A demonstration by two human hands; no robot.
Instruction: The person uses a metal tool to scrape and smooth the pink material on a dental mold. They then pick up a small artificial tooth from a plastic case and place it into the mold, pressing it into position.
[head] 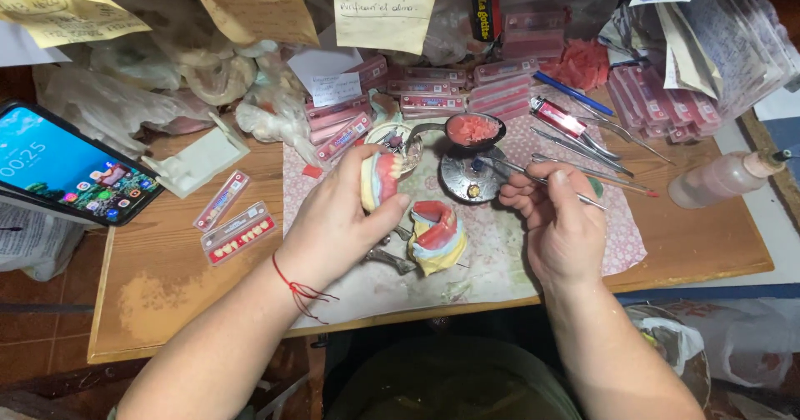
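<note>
One wooden table [167, 278] carries everything, with one patterned mat [500, 253] across its middle. One phone [67, 166] leans at the left edge, one squeeze bottle [725, 178] lies at the right. Two tooth strips [233, 220] rest beside the mat. One wax denture model [435, 235] stands between the hands. The left hand [337, 224] is curled closed around a second denture piece [379, 178] (teeth showing). The right hand [560, 220] pinches one thin metal instrument [542, 178], its tip near the round burner [471, 178].
</note>
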